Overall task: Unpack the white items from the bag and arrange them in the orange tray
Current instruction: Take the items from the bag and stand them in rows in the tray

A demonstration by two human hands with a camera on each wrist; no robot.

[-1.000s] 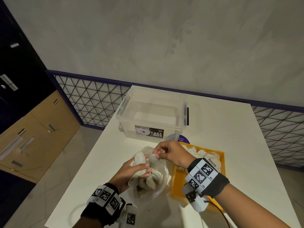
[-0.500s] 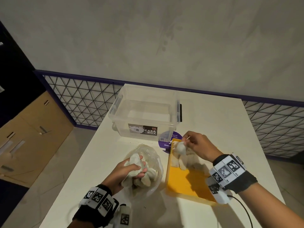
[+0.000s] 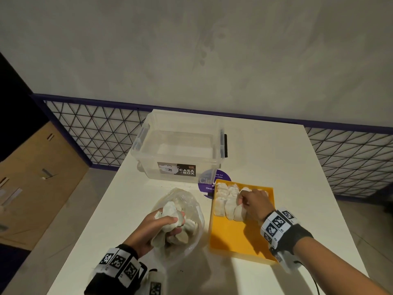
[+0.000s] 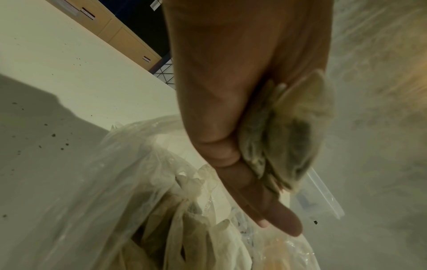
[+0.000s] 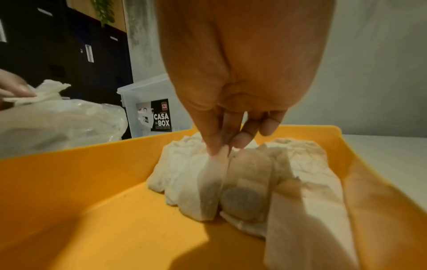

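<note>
A clear plastic bag (image 3: pixel 191 204) of white sachets lies on the white table, left of the orange tray (image 3: pixel 236 239). My left hand (image 3: pixel 163 222) grips a bunch of white sachets (image 3: pixel 170 210) above the bag's mouth; the left wrist view shows the sachets (image 4: pixel 291 131) in my palm over the bag (image 4: pixel 143 182). My right hand (image 3: pixel 251 202) is in the tray (image 5: pixel 97 210), where its thumb and fingertips (image 5: pixel 217 148) pinch the top of one white sachet (image 5: pixel 212 182) standing in the rows of sachets (image 3: pixel 226 199) at the tray's far end.
A clear lidded storage box (image 3: pixel 180 150) labelled CASA BOX stands behind the bag and tray. A purple round sticker (image 3: pixel 209 184) lies on the table between them. The table's left edge drops to the floor; a mesh railing runs behind.
My right hand carried a sachet from the bag over to the tray and has lowered it into the rows there. The left hand has kept its hold on the bunch over the bag.
</note>
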